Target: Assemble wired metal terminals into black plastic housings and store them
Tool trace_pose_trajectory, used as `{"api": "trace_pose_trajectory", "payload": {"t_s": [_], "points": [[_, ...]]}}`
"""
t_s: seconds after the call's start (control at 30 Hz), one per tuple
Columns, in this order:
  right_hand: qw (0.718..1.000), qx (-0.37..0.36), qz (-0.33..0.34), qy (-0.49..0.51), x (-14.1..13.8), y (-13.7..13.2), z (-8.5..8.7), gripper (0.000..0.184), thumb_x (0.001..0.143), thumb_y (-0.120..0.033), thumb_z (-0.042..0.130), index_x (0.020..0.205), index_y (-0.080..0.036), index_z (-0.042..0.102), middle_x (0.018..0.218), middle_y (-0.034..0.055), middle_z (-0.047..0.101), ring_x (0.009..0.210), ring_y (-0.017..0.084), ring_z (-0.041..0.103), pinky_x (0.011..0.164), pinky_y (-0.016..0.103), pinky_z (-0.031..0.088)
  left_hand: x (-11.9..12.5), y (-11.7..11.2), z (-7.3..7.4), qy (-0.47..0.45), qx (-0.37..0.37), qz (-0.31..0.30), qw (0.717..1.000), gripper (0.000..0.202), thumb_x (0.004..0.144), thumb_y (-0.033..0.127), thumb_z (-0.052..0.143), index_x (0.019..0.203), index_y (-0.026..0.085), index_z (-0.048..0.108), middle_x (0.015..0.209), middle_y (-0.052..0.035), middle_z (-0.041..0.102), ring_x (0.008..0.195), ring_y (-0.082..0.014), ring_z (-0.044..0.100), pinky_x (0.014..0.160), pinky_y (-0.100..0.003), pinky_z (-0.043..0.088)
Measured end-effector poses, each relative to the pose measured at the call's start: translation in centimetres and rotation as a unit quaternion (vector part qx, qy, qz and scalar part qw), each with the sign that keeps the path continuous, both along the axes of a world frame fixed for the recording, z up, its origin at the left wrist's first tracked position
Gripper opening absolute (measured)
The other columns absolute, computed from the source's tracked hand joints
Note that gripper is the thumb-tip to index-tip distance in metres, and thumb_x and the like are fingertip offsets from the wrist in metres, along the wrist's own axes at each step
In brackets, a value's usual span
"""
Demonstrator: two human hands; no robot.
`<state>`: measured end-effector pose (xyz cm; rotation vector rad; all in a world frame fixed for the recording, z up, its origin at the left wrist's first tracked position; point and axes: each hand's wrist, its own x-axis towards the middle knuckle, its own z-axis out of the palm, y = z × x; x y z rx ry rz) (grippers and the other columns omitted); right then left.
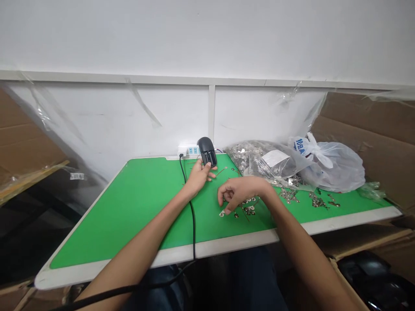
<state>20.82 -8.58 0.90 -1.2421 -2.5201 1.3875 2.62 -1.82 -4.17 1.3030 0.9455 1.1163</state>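
Observation:
My left hand grips the lower end of a black plastic housing, rounded at the top with slots in its lower half, tilted up near the back of the green tabletop. Palm down, my right hand hovers over a loose group of small metal contacts. Its thumb and forefinger are bent, with a gap between their tips. One pale metal contact lies right at the thumb tip; whether the thumb touches it I cannot tell. The hand covers part of the group.
A clear bag of metal parts and a knotted white plastic bag stand at the back right. More metal pieces lie before them. A black cable crosses the green mat from a power strip. Cardboard flanks the table.

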Motion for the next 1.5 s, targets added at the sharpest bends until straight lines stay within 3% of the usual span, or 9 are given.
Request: {"api": "trace_pose_trajectory", "payload": {"t_s": [0.13,0.23,0.47,0.6,0.73,0.87,1.0,1.27,1.5], "points": [[0.999,0.024,0.027,-0.009,-1.7,-0.4,-1.0,0.010,0.077,-0.022,0.078,0.088,-0.022,0.077,0.067,-0.0051,0.067,0.056,0.011,0.055,0.051,0.023,0.037,0.2,0.0,-0.4,0.003,-0.016,-0.005,1.000,0.025,0.094,0.031,0.073,0.104,0.019,0.053,0.093,-0.0054,0.078,0.055,-0.0093,0.068,0.050,-0.018,0.048],[0.999,0.047,0.024,0.006,-2.1,-0.2,-1.4,0.008,0.079,-0.014,0.071,0.080,-0.020,0.077,0.071,-0.0030,0.072,0.060,0.011,0.058,0.053,0.022,0.039,0.1,0.1,-0.4,-0.003,-0.024,-0.002,1.000,0.023,0.096,0.028,0.071,0.106,0.019,0.053,0.097,-0.0059,0.078,0.058,-0.0090,0.069,0.053,-0.018,0.049],[0.985,0.042,-0.072,0.152,-1.2,0.4,-0.2,0.010,0.088,-0.028,0.069,0.089,-0.019,0.071,0.074,-0.0018,0.067,0.063,0.012,0.063,0.055,0.023,0.043,-0.5,0.4,-0.2,-0.028,-0.051,-0.040,0.998,0.019,0.096,0.021,0.067,0.107,0.019,0.052,0.088,-0.0035,0.077,0.061,-0.0102,0.069,0.059,-0.021,0.054],[0.949,0.069,-0.166,0.260,-0.8,1.8,-0.8,0.010,0.091,-0.029,0.067,0.090,-0.019,0.065,0.077,-0.0001,0.068,0.070,0.013,0.066,0.065,0.026,0.051,-0.8,0.6,-0.2,-0.018,-0.045,-0.078,0.996,0.029,0.089,0.026,0.076,0.109,0.018,0.056,0.077,-0.0011,0.073,0.061,-0.0117,0.069,0.059,-0.021,0.052],[0.892,0.116,-0.268,0.345,-0.8,3.8,-2.1,0.006,0.093,-0.024,0.065,0.089,-0.021,0.062,0.079,0.0003,0.067,0.071,0.013,0.066,0.074,0.030,0.056,-1.2,0.7,0.0,0.007,-0.036,-0.126,0.991,0.026,0.086,0.033,0.079,0.100,0.016,0.065,0.086,-0.0072,0.078,0.065,-0.0113,0.070,0.058,-0.019,0.050],[0.864,0.141,-0.316,0.366,-0.6,4.9,-3.0,0.007,0.093,-0.023,0.065,0.099,-0.022,0.062,0.079,-0.0002,0.065,0.069,0.014,0.065,0.071,0.032,0.059,-1.3,0.9,-0.1,0.018,-0.033,-0.150,0.988,0.023,0.087,0.038,0.077,0.093,0.016,0.071,0.086,-0.0111,0.079,0.064,-0.0123,0.070,0.057,-0.020,0.051],[0.874,0.148,-0.310,0.343,-0.4,5.1,-3.5,0.020,0.095,-0.028,0.063,0.113,-0.023,0.070,0.084,0.0034,0.069,0.072,0.016,0.066,0.070,0.034,0.061,-1.3,1.2,-0.4,0.000,-0.042,-0.160,0.986,0.023,0.088,0.040,0.076,0.089,0.017,0.073,0.082,-0.0119,0.079,0.061,-0.0124,0.068,0.055,-0.020,0.051],[0.860,0.116,-0.338,0.365,-0.7,4.7,-3.2,0.011,0.092,-0.027,0.069,0.099,-0.021,0.075,0.097,0.0073,0.076,0.082,0.017,0.072,0.077,0.035,0.063,-1.3,1.2,-0.5,-0.016,-0.049,-0.152,0.987,0.027,0.094,0.040,0.069,0.084,0.015,0.075,0.080,-0.0126,0.078,0.060,-0.0125,0.068,0.055,-0.020,0.051],[0.875,0.185,-0.308,0.325,-0.9,4.4,-3.3,0.008,0.091,-0.024,0.066,0.093,-0.020,0.073,0.093,0.0067,0.076,0.081,0.018,0.071,0.076,0.035,0.060,-1.3,1.0,-0.3,-0.019,-0.044,-0.159,0.986,0.024,0.092,0.038,0.071,0.089,0.014,0.074,0.090,-0.0135,0.079,0.064,-0.0115,0.069,0.057,-0.019,0.051]]}}
